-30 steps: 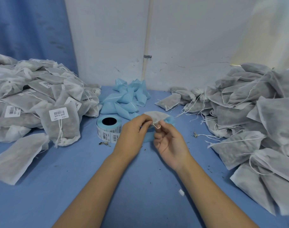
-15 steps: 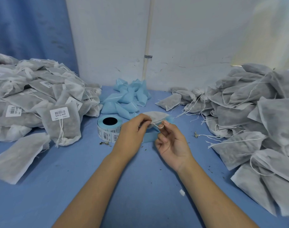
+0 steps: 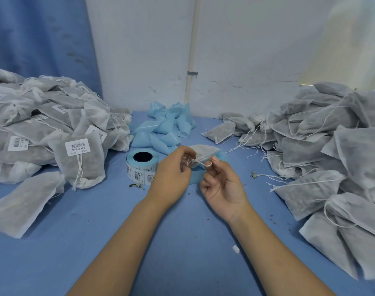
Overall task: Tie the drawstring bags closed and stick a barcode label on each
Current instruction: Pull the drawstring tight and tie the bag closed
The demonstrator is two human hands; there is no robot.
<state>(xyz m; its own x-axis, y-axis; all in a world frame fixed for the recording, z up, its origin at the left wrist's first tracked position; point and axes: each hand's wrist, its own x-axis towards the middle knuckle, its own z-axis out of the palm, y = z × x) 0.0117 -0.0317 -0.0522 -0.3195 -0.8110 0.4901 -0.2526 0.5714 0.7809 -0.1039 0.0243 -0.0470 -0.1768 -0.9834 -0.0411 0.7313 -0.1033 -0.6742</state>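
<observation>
The bag (image 3: 205, 151) lies just beyond the left hand (image 3: 171, 176), which pinches its neck; the right hand (image 3: 223, 184) pinches its drawstring (image 3: 200, 160).

- The grey bag (image 3: 204, 151) I am working on is a small pouch of thin, see-through fabric at the centre of the frame; my left hand (image 3: 171, 178) pinches its gathered mouth.
- Its white drawstring (image 3: 200, 161) runs from that mouth to a small loop pinched in my right hand (image 3: 223, 186).
- The label roll (image 3: 142, 165) lies flat just left of centre, with barcode labels around its outside.
- The labelled bags (image 3: 43, 124) are heaped at the left, tied.
- The unlabelled bags (image 3: 332, 146) are piled at the right, strings trailing loose.
</observation>
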